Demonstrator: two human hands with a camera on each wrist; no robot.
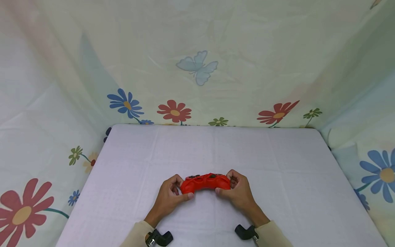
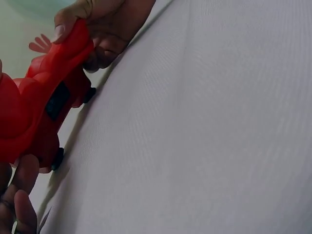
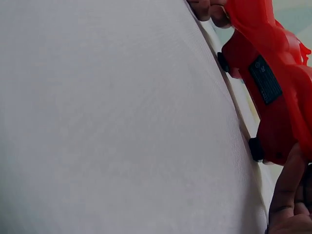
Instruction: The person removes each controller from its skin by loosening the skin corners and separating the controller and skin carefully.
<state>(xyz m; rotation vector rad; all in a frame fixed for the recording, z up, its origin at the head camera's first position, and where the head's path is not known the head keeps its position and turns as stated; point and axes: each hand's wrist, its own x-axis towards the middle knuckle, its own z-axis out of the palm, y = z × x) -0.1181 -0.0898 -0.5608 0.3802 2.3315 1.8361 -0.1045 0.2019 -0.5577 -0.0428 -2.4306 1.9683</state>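
A red game controller (image 1: 205, 182) is held level close over the table by both hands. My left hand (image 1: 169, 194) grips its left end, thumb along the near side and fingers curled behind. The right hand (image 1: 241, 192) holds the other end the same way. Both wrist views show a darker red body with a dark printed label (image 3: 265, 79) and black thumbsticks (image 2: 57, 159) toward the cloth. A brighter red cover (image 2: 14, 117) wraps the outer side and grips. Parts of the controller are hidden behind the fingers.
A white cloth (image 1: 123, 192) covers the table under the hands. Fabric curtains (image 1: 240, 68) printed with flowers and a butterfly hang behind and at both sides. Each wrist wears a black camera mount (image 1: 162, 238) near a beige sleeve (image 1: 273, 235).
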